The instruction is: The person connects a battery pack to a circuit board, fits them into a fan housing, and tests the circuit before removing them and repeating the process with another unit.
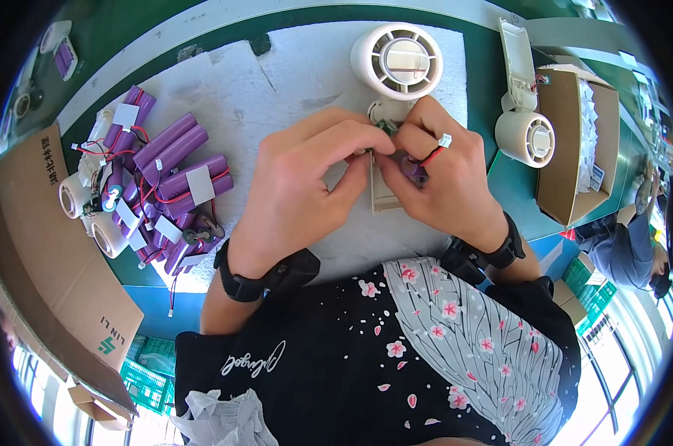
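Observation:
A cream handheld fan lies in front of me, its round head away from me and its handle shell opened toward me. Over the handle, my left hand is closed, thumb and fingertips pinched beside a small green circuit board; what they grip is hidden. Fingers of my right hand curl around a purple battery, mostly covered by them. From that hand a red and black wire ends in a white plug. Both hands meet at the board.
Several purple battery packs with wires are heaped at left on the white foam sheet. Cream fan parts lie beside them. Another open fan rests at right, near a cardboard box. A large carton borders the left.

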